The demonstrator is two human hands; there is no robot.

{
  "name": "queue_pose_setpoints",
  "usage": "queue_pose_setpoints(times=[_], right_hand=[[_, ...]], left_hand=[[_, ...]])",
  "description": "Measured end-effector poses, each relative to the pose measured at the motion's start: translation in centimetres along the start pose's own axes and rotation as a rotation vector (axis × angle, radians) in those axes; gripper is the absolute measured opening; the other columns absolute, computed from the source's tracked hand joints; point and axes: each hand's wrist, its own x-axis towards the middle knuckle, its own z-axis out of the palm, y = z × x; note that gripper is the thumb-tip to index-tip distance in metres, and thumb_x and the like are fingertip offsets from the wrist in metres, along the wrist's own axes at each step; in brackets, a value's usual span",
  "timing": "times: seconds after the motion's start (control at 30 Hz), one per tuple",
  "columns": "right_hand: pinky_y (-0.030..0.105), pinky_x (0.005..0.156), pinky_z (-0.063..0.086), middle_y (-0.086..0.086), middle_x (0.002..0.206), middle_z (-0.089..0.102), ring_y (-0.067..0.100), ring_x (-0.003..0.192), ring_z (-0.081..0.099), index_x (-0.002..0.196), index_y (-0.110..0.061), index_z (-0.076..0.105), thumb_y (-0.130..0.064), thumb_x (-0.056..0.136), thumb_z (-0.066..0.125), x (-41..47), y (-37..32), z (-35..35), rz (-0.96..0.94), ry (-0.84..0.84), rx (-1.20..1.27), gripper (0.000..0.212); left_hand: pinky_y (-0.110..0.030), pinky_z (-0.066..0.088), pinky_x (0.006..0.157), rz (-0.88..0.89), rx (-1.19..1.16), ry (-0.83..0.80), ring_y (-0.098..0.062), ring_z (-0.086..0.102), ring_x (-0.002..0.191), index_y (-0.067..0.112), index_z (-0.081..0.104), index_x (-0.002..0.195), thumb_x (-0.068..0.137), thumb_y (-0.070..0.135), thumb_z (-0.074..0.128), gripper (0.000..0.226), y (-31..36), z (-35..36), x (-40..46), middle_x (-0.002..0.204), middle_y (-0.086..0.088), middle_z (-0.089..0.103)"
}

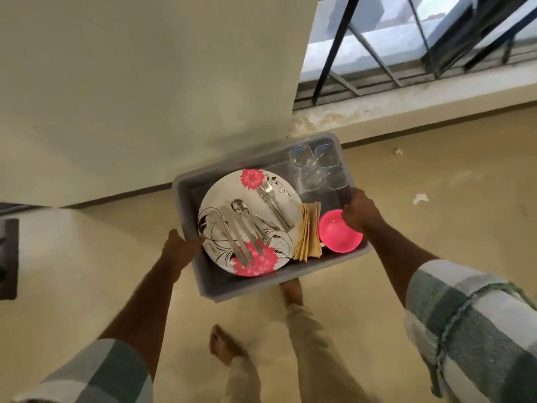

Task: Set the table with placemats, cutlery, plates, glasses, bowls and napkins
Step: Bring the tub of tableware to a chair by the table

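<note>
Hands grip opposite rims — left hand [181, 251], right hand [360, 212] — of grey tub [186, 199].

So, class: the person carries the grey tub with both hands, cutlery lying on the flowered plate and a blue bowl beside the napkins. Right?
Not quite. In the head view the bowl beside the napkins is pink, not blue. The rest holds: both hands carry the grey tub, cutlery on the flowered plate.

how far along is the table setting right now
Done: the grey tub is packed with floral plates, cutlery, napkins, pink bowls and glasses. In hand: the left hand and right hand carry it. Left: everything; no table in view.
</note>
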Motion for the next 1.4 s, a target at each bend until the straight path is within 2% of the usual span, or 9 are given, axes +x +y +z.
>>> queue_pose_setpoints(times=[0.1, 0.23, 0.5, 0.63, 0.9, 1.0, 1.17, 1.3, 1.4], right_hand=[[0.039, 0.087, 0.05, 0.021, 0.125, 0.064, 0.042, 0.112, 0.062, 0.129, -0.005, 0.053, -0.021, 0.09, 0.06, 1.3, -0.5, 0.1, -0.024, 0.049, 0.002, 0.043], [0.04, 0.085, 0.048, 0.021, 0.124, 0.063, 0.042, 0.112, 0.061, 0.131, -0.005, 0.05, -0.022, 0.097, 0.059, 1.5, -1.7, 0.0, -0.067, 0.098, 0.011, 0.039], [0.039, 0.082, 0.05, 0.021, 0.122, 0.064, 0.042, 0.109, 0.062, 0.124, -0.006, 0.059, -0.025, 0.095, 0.059, 2.8, -1.9, 0.0, 0.036, 0.129, 0.073, 0.035], [0.036, 0.078, 0.049, 0.022, 0.112, 0.069, 0.041, 0.1, 0.065, 0.115, -0.004, 0.069, -0.019, 0.095, 0.056, 3.2, -1.6, -0.2, 0.013, 0.197, 0.101, 0.028], [0.041, 0.094, 0.052, 0.022, 0.11, 0.071, 0.038, 0.099, 0.065, 0.119, -0.005, 0.072, -0.009, 0.097, 0.056, 1.8, -2.0, -0.5, -0.07, 0.228, 0.073, 0.027], [0.046, 0.097, 0.053, 0.022, 0.111, 0.071, 0.04, 0.104, 0.063, 0.118, -0.006, 0.072, -0.009, 0.096, 0.057, 0.9, -3.1, -0.2, -0.109, 0.218, 0.045, 0.026], [0.041, 0.094, 0.052, 0.022, 0.111, 0.071, 0.041, 0.103, 0.064, 0.117, -0.004, 0.072, -0.004, 0.092, 0.061, -2.5, -6.9, 0.3, -0.246, 0.164, -0.067, 0.027], [0.037, 0.08, 0.049, 0.027, 0.1, 0.071, 0.044, 0.095, 0.065, 0.108, -0.002, 0.074, -0.007, 0.082, 0.061, -7.2, -11.6, 1.8, -0.462, 0.082, -0.182, 0.029], [0.04, 0.08, 0.049, 0.027, 0.101, 0.071, 0.043, 0.094, 0.064, 0.104, 0.0, 0.073, 0.0, 0.089, 0.059, -11.6, -14.9, 3.6, -0.595, 0.058, -0.281, 0.02]], left_hand=[[-0.046, 0.045, 0.104, -0.044, -0.078, -0.01, -0.037, 0.048, 0.132, 0.002, 0.023, 0.154, 0.089, 0.035, 0.076, 0.09, -1.0, 1.0, 1.5, 0.152, -0.017, 0.042], [-0.042, 0.046, 0.082, -0.045, -0.185, -0.01, -0.033, 0.057, 0.103, 0.001, 0.046, 0.139, 0.091, 0.025, 0.075, 0.061, -1.6, 2.3, 2.7, 0.119, -0.014, 0.057], [-0.055, 0.057, 0.092, 0.024, -0.226, 0.176, -0.038, 0.066, 0.101, 0.013, 0.069, 0.11, 0.07, 0.03, 0.064, 0.043, -2.0, 2.6, 3.7, 0.108, -0.012, 0.069], [-0.056, 0.058, 0.089, 0.016, -0.247, 0.243, -0.04, 0.067, 0.101, 0.014, 0.069, 0.121, 0.074, 0.022, 0.06, 0.048, -2.5, 2.3, 4.4, 0.112, -0.012, 0.07], [-0.046, 0.057, 0.092, -0.027, -0.269, 0.295, -0.035, 0.063, 0.102, 0.012, 0.068, 0.122, 0.09, 0.01, 0.057, 0.034, -2.9, 1.8, 2.0, 0.111, -0.011, 0.068], [-0.04, 0.055, 0.085, -0.055, -0.33, 0.31, -0.031, 0.06, 0.096, 0.01, 0.067, 0.122, 0.092, 0.008, 0.056, 0.032, -5.2, 1.4, 0.5, 0.104, -0.007, 0.063], [-0.044, 0.058, 0.081, -0.144, -0.468, 0.352, -0.032, 0.062, 0.096, 0.013, 0.066, 0.12, 0.094, 0.012, 0.056, 0.028, -11.2, -0.2, -3.3, 0.106, -0.008, 0.065], [-0.032, 0.054, 0.065, -0.245, -0.652, 0.423, -0.03, 0.064, 0.09, 0.021, 0.065, 0.106, 0.093, 0.014, 0.054, 0.019, -17.9, -2.7, -8.7, 0.105, -0.007, 0.067], [-0.044, 0.061, 0.073, -0.303, -0.763, 0.481, -0.032, 0.067, 0.094, 0.016, 0.067, 0.11, 0.09, 0.019, 0.055, 0.024, -23.9, -3.6, -13.3, 0.104, -0.008, 0.07]])
